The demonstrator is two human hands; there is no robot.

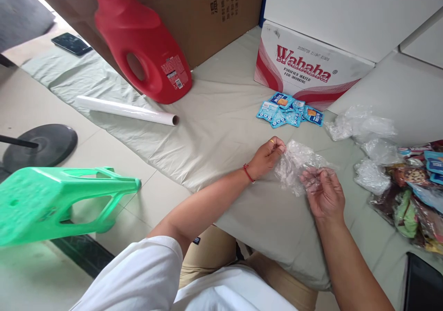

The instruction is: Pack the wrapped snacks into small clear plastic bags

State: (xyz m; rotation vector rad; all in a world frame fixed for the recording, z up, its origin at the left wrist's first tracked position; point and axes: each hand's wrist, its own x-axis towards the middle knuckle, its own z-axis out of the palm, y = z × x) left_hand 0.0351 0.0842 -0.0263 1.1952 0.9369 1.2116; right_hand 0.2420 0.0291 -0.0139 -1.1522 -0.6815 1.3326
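Crumpled clear plastic film (294, 163), perhaps a thin bag, is stretched between my two hands above the cloth-covered table. My left hand (268, 156), with a ring and a red cord at the wrist, pinches its left edge. On the other side, my right hand (325, 191) grips it between thumb and fingers, palm turned up, and the film partly covers those fingertips. Beyond the hands lies a small pile of blue snack packets (285, 110). More crumpled clear plastic (375, 163) rests to the right of my right hand.
A Wahaha carton (308, 66) stands behind the packets. Assorted wrapped snacks (411, 195) are heaped at right, near a black device (424, 283). Leftward are a red jug (152, 48), a white roll (128, 110), a large cardboard box (214, 29) and a green stool (62, 200) on the floor.
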